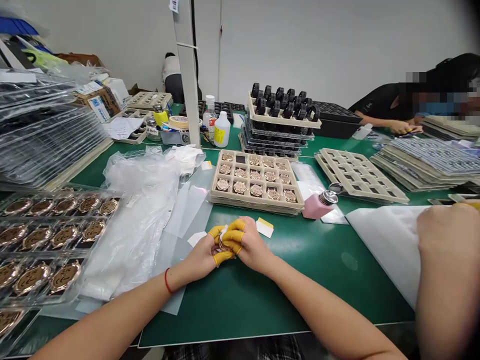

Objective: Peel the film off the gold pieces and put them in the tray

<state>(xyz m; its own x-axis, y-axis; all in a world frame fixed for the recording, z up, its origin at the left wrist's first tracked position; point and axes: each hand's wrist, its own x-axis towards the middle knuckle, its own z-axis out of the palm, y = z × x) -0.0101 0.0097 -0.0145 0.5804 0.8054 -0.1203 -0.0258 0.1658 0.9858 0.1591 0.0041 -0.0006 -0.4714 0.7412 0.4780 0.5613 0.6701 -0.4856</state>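
Note:
Yellow finger cots cover fingertips on both of my hands, which meet above the green table. My left hand [204, 255] is closed around a rose-gold watch case [222, 245], mostly hidden by the fingers. Over the same case curls my right hand [252, 246], pressing a small white cloth [224, 231] against it. Just beyond my hands stands a beige compartment tray [255, 204] holding several rose-gold watch cases. A white and yellow paper pad [265, 227] lies right of my right hand, and a pink pump bottle [318, 205] stands farther right.
Clear trays of watch cases [60, 237] and plastic bags [131, 235] fill the left side. Black watches sit on stacked trays [283, 120] at the back. Another person's arm [448, 270] reaches over white foam sheeting [390, 245] at right. A co-worker [397, 107] sits across.

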